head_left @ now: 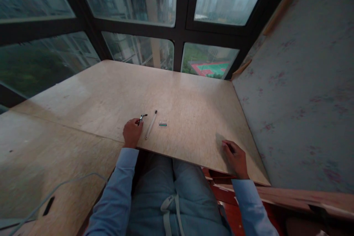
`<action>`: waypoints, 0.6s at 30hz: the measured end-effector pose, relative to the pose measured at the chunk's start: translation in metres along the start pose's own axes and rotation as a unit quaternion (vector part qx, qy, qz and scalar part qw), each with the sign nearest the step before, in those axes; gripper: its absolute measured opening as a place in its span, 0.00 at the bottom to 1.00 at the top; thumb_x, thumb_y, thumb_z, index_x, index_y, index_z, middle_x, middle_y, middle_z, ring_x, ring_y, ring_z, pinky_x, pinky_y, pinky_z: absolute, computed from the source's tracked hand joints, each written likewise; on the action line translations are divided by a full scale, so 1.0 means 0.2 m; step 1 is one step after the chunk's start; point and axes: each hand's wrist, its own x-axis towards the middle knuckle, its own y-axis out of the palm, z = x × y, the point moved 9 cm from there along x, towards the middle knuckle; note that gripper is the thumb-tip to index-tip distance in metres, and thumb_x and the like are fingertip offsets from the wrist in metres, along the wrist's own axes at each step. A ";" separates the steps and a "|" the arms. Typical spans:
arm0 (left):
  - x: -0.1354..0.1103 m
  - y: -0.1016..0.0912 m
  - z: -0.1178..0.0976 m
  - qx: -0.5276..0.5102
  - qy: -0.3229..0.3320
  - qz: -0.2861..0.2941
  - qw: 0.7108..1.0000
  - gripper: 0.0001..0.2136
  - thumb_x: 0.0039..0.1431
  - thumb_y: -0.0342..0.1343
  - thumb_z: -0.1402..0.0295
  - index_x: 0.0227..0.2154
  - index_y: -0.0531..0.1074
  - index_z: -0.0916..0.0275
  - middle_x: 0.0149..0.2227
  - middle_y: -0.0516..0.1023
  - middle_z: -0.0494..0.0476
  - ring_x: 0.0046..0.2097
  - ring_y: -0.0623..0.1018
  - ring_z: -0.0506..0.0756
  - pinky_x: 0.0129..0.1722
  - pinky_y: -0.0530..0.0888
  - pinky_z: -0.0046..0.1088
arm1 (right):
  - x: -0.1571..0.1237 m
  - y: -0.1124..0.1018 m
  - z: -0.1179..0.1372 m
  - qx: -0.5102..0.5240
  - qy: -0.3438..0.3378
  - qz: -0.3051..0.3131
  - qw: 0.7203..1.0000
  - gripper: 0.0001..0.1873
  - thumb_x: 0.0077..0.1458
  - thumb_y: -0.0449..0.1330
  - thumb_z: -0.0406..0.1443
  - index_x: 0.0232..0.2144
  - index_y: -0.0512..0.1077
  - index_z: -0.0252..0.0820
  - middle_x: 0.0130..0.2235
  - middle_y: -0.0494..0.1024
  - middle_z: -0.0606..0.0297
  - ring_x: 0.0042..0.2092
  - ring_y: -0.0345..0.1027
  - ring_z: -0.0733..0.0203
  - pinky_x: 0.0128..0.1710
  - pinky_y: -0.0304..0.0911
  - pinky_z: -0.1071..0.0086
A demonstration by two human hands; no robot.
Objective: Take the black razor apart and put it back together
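My left hand (132, 132) is closed round the handle of a small razor (142, 117), dark and silvery, its head poking out past the fingers. Just right of that hand, a toothbrush (151, 125) with a pale handle and dark tip lies slanted on the wooden tabletop (188, 110). Beside the toothbrush rests a small dark-and-green rectangular piece (163, 124), too small to name surely. Near the table's right front edge, my right hand (234, 156) has its fingers curled together in a pinch. Whatever they may hold is hidden.
Dark-framed windows (179, 35) border the table's far side. A flowered wall (298, 118) closes off the right. At lower left, a pale cable (69, 180) runs over the board near a black slot-like mark (49, 206). My legs (177, 191) are under the front edge.
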 end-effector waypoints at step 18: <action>-0.60 0.51 -0.71 -0.686 -0.089 0.311 0.652 0.17 0.49 0.65 0.66 0.43 0.71 0.58 0.34 0.74 0.52 0.26 0.72 0.46 0.20 0.63 0.20 | 0.00 0.00 0.07 0.030 -0.015 -0.012 0.999 0.18 0.55 0.56 0.46 0.36 0.77 0.39 0.39 0.81 0.55 0.41 0.73 0.51 0.44 0.66 0.60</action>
